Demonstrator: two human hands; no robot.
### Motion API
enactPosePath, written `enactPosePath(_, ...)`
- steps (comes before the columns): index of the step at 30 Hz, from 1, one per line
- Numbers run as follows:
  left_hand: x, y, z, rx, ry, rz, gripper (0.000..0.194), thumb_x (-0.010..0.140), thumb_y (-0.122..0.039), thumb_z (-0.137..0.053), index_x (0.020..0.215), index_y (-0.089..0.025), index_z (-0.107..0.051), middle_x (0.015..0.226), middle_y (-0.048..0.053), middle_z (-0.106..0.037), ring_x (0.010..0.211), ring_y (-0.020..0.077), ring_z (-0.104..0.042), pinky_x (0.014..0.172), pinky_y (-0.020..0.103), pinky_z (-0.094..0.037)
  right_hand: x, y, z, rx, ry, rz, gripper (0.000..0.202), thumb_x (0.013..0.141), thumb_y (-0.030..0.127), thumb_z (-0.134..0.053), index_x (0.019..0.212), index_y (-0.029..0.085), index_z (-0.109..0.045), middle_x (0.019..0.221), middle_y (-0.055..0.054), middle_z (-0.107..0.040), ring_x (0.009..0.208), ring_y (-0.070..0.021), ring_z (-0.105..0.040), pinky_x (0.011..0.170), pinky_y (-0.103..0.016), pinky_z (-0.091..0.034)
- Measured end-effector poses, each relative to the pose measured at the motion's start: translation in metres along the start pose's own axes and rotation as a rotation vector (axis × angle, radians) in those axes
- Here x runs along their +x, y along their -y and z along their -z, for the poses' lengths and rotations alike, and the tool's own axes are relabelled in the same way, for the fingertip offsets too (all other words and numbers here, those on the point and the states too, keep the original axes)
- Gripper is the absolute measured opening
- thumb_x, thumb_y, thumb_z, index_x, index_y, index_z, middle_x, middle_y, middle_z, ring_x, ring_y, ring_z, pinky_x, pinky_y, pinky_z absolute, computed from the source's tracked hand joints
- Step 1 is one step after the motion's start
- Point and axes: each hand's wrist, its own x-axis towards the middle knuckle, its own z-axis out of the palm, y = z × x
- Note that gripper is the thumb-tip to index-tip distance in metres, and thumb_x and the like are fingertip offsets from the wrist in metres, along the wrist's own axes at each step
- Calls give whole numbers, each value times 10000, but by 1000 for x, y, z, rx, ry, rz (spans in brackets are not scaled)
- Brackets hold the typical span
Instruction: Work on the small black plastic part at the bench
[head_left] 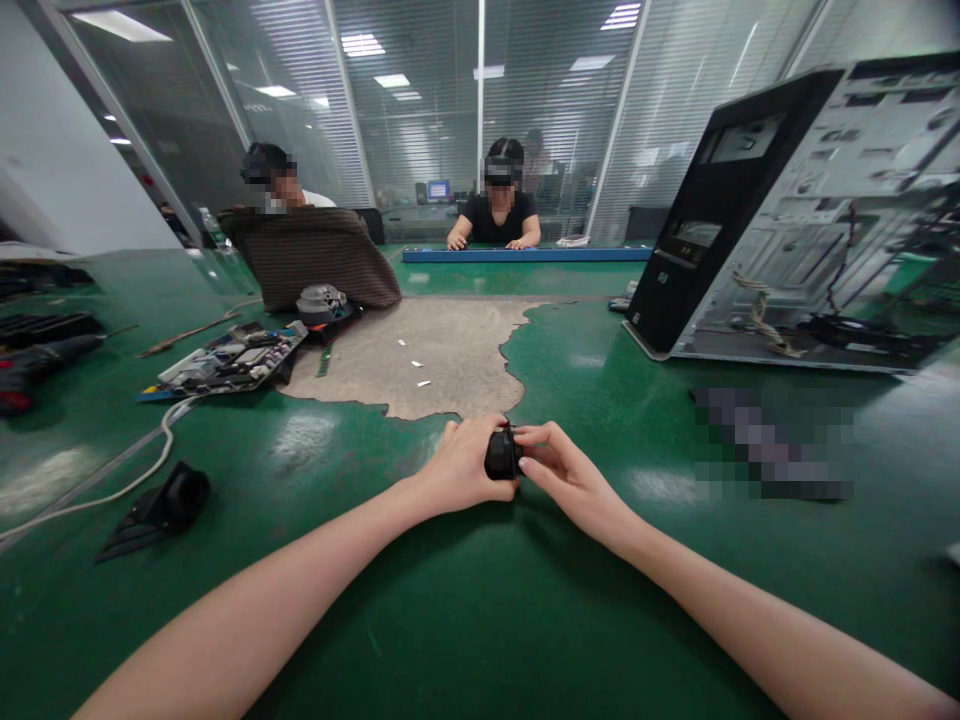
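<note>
Between my two hands is a small black plastic part (501, 455), rounded and faceted at its left end with a flange at its right. My left hand (466, 462) wraps around its left side, thumb below and fingers over the top. From the right, my right hand (564, 470) pinches the flanged end between thumb and fingers. The part is held just over the green tabletop (450, 610). Its exact kind cannot be made out, and my fingers cover some of it.
An open computer case (675, 250) stands at right, near a blurred dark strip (772, 440). On the left are a circuit board (232, 355), a black funnel-like piece (161, 505), a white cable (161, 450) and a brown cloth-covered object (311, 255). Two people sit across the table.
</note>
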Motion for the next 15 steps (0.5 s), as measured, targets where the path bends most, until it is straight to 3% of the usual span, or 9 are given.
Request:
enactPosePath(5,1,0,-1,7,1,13,515,595,-326,-604,1054,-223,-395,999,26,-542,894,230,-512,756,336,-311,0,-3,0,-35,-13,6,140,805,230,-482,943,226,-458,1069,-34,-506,976,-154,-549,852,-333,-463)
enactPosePath(11,1,-1,0,6,1,13,507,601,-324,-603,1054,-221,-401,988,32,-549,891,235,-512,754,341,-315,2,-3,0,-105,-12,-14,338,803,215,-468,1132,243,-394,1159,-64,-467,1004,-171,-531,856,-362,-463)
enactPosePath(15,1,-2,0,10,11,21,504,596,-318,-607,1050,-225,-408,1002,35,-545,912,239,-508,779,351,-305,1,-2,0,-87,14,-25,279,800,213,-476,1076,224,-434,1077,-58,-517,1005,-176,-533,856,-361,-461)
